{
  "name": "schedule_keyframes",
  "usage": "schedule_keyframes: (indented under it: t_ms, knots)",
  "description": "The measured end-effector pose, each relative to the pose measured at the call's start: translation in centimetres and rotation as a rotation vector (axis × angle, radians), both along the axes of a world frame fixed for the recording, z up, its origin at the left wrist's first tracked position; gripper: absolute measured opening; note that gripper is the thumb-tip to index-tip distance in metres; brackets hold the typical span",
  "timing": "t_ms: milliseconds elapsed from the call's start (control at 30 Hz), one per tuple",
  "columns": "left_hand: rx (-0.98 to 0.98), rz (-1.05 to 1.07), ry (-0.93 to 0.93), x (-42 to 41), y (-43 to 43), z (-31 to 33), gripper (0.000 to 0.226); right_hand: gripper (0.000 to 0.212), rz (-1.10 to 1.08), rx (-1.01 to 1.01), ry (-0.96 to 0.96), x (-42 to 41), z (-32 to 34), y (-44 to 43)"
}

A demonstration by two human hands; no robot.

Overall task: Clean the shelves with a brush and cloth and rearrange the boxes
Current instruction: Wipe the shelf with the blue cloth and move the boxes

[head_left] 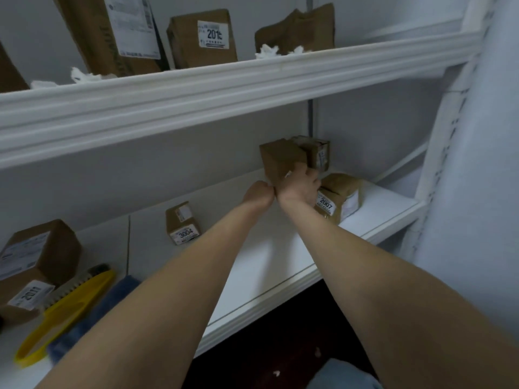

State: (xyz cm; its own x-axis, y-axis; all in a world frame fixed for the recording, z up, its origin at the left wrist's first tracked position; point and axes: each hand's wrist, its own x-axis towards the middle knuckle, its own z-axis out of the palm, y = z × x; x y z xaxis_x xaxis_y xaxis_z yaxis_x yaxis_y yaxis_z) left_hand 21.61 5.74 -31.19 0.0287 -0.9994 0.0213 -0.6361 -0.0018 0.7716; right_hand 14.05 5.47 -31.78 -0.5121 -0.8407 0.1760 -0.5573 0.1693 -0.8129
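Right hand (299, 186) curls its fingers round a plain brown cardboard box (280, 160). Left hand (258, 193) is balled beside it, grip unclear.

Both arms reach forward, hands touching (left hand (259, 193) fisted, right hand (299, 187) gripping a brown box (280, 160)).
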Motion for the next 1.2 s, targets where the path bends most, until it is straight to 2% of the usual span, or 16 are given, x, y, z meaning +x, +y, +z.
schedule_keyframes:
  t_ms: [100,200,300,433,500,633,800,900,1100,1200]
  knots:
    - [0.019,-0.110,0.078,-3.3,-0.6,0.1,0.034,0.053,-0.165,-0.042,0.021,-3.7,-0.1,-0.6]
    - [0.059,-0.192,0.111,-5.8,-1.6,0.0,0.033,0.053,-0.299,-0.023,-0.040,-7.0,-0.6,-1.2]
    - [0.128,-0.184,0.157,-7.1,-2.3,-0.7,0.041,0.064,-0.345,0.071,-0.255,-8.8,-1.5,-1.4]
    - [0.211,-0.202,0.171,-8.2,-2.7,-2.0,0.041,0.074,-0.366,0.170,-0.540,-9.6,-2.7,-1.7]
    - [0.248,-0.203,0.203,-8.1,-2.8,-2.2,0.038,0.074,-0.324,0.186,-0.581,-9.2,-2.9,-2.1]
    - [0.234,-0.131,0.259,-6.2,-3.3,-2.7,0.020,0.053,-0.225,0.141,-0.564,-7.5,-2.7,-2.7]
    - [0.112,0.139,0.267,-0.9,-4.5,-2.8,0.033,0.040,-0.011,0.039,-0.535,-3.0,-2.7,-3.1]
    - [0.031,0.271,0.286,2.6,-5.4,-2.7,0.039,0.044,0.114,0.005,-0.569,0.5,-2.6,-4.0]
    - [0.009,0.370,0.242,7.9,-6.2,-2.9,0.036,0.040,0.337,0.006,-0.409,5.9,-2.2,-6.1]
    - [-0.006,0.390,0.237,9.4,-6.4,-3.0,0.031,0.035,0.387,0.018,-0.414,7.7,-2.9,-7.3]
